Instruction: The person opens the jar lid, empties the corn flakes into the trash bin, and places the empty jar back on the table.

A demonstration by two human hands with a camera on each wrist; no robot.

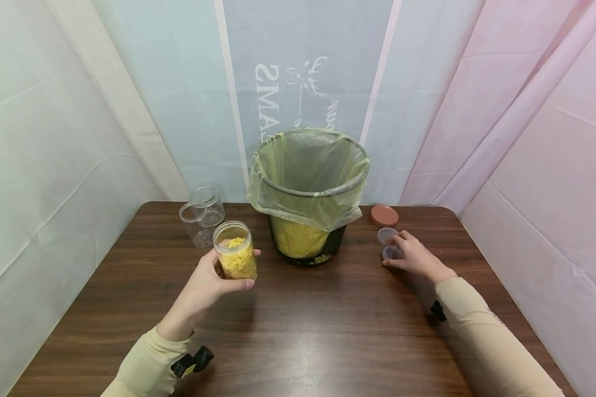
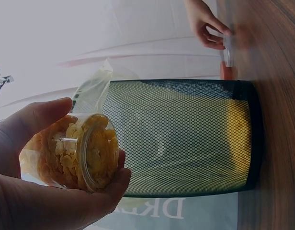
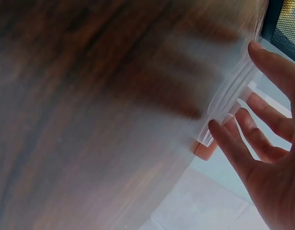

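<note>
My left hand (image 1: pixel 212 281) grips a clear jar (image 1: pixel 239 267) and holds it up off the table, left of the bin. Yellow flake-like pieces fill much of the jar, and its top is uncovered in the head view. In the left wrist view the jar (image 2: pixel 73 153) lies between thumb and fingers. On the right, my right hand (image 1: pixel 417 255) has its thumb and fingertips around the rim of a clear lid (image 1: pixel 390 253) at the tabletop. A second clear lid (image 1: pixel 386 235) lies just behind it. The right wrist view shows the fingers at the lid's edge (image 3: pixel 233 91).
A black mesh bin (image 1: pixel 303 240) with a pale yellow liner (image 1: pixel 310 204) stands at the back middle, yellow material low inside. Two clear jars, one front (image 1: pixel 193 218) and one behind (image 1: pixel 213 209), stand at back left. A reddish-brown lid (image 1: pixel 384 215) lies right of the bin. Curtains surround the table (image 1: pixel 308 331).
</note>
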